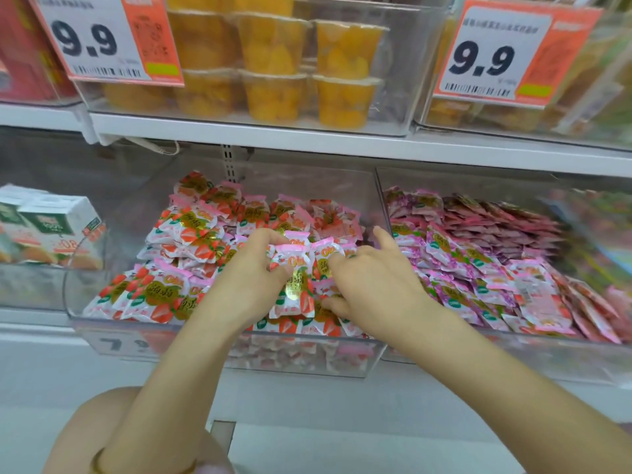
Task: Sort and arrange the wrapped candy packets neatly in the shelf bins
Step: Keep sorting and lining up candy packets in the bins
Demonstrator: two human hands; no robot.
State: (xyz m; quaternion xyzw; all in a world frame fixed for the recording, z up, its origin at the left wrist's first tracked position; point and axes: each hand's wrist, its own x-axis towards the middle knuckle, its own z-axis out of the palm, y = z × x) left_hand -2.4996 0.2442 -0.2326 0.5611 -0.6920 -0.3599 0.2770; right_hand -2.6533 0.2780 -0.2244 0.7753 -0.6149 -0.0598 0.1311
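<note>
A clear middle bin (113, 340) holds several white-and-pink strawberry candy packets (178, 234). My left hand (253, 275) is over the bin's centre, its fingers curled round an upright strawberry packet (294, 285). My right hand (372, 282) is just to the right of it, fingers bent onto a second packet (326, 254) beside the first, with the index finger raised. The clear bin on the right (513, 350) holds pink-and-purple flower-printed packets (472, 268) in rough rows.
The shelf above (307, 138) carries a clear bin of yellow fruit cups (273, 63) and two 9.9 price tags (102, 39). Boxed cartons (44, 224) stand in the bin to the left. A clear divider wall (381, 196) separates the two candy bins.
</note>
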